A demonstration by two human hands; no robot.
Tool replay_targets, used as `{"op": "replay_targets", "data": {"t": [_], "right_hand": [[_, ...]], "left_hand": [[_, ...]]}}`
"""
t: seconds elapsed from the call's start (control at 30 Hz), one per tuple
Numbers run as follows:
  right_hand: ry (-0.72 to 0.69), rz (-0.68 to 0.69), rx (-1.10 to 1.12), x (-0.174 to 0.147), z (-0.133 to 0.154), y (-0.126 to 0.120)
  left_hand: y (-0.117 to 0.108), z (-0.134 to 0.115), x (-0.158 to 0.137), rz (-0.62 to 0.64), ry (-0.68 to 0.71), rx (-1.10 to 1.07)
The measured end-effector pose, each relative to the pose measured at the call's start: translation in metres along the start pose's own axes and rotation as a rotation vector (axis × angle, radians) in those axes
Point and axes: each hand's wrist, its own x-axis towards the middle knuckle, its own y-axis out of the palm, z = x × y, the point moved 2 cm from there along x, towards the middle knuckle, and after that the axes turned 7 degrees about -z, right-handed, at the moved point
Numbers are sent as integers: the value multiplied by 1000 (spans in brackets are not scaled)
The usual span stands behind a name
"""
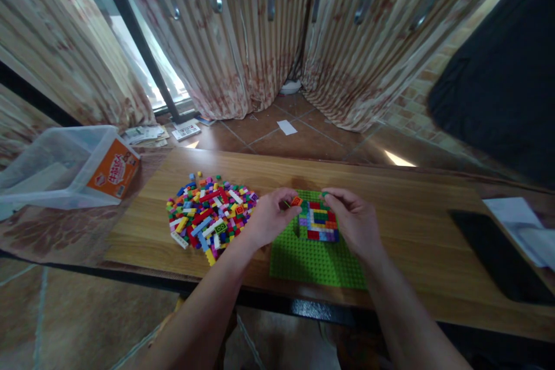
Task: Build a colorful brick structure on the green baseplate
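A green studded baseplate [318,269] lies on the wooden table, with a block of coloured bricks [321,236] built on its upper part. My left hand [271,217] is above the plate's left edge, its fingertips pinching an orange brick [296,201]; something thin and yellowish shows beside it, too small to name. At the built block's far right corner, my right hand [356,219] has thumb and forefinger closed on a small green brick [325,193]. Whether that brick touches the plate I cannot tell. Left of the plate spreads a pile of loose mixed bricks [203,217].
A clear plastic bin [78,196] with an orange label stands beyond the table's left end. On the right side of the wooden table [416,225] lies a dark flat panel [498,257], near white papers [514,214]. Curtains [243,40] hang behind.
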Motion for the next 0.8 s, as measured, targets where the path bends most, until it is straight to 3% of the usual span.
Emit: {"op": "replay_targets", "data": {"t": [0.13,0.33,0.47,0.8], "right_hand": [[-2,84,25,-9,3,9],[-398,368,-351,-46,12,38],[-563,436,-517,-56,11,52],[-541,388,-520,-56,5,71]], "left_hand": [[-11,-1,4,-69,0,65],[-43,6,12,-337,-52,34],[-54,8,12,-398,-47,32],[-49,3,8,-339,-40,39]]}}
